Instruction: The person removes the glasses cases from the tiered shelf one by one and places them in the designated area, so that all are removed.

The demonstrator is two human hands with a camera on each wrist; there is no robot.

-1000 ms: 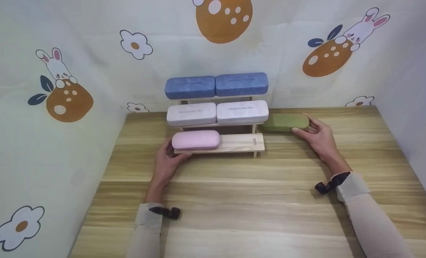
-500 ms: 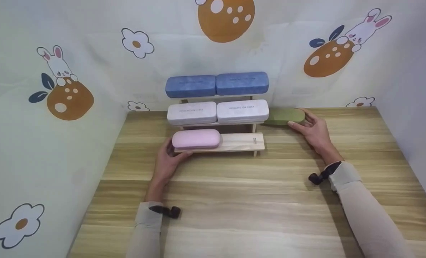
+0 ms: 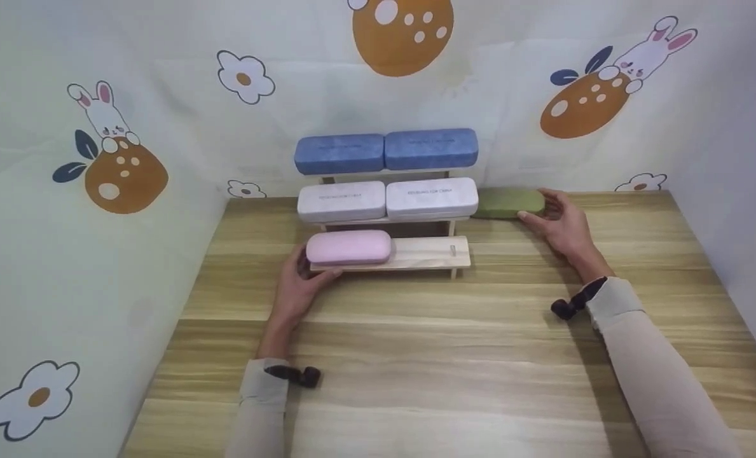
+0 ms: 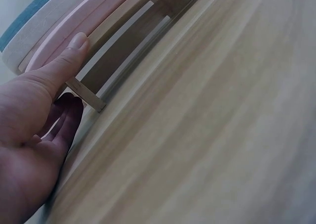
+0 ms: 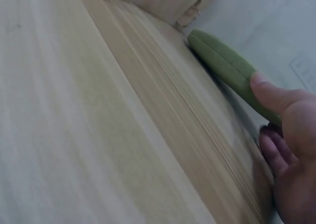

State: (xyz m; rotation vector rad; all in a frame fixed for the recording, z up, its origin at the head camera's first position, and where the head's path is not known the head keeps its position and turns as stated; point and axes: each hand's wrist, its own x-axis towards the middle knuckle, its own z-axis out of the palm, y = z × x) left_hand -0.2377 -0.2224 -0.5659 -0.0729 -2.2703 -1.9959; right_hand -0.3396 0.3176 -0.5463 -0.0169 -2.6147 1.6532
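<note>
At the back of the table stands a three-tier wooden display rack (image 3: 428,253). Its bottom tier bears a pink glasses case (image 3: 348,247) on the left half. My left hand (image 3: 295,289) holds that tier's left end; in the left wrist view the thumb (image 4: 74,48) lies along the front edge, and the other fingers reach round behind the end. My right hand (image 3: 568,229) pinches the right end of a green glasses case (image 3: 510,203), low beside the rack and near the back wall. Its far left end is hidden by the rack in the head view.
Two white glasses cases (image 3: 432,196) sit on the middle tier, two blue ones (image 3: 431,149) on the top tier. A patterned backdrop (image 3: 511,70) rises behind the table (image 3: 441,356) and along both sides.
My right hand has moved back toward the wall with the green glasses case, which now lies farther behind the rack's right side. The left hand stays at the rack.
</note>
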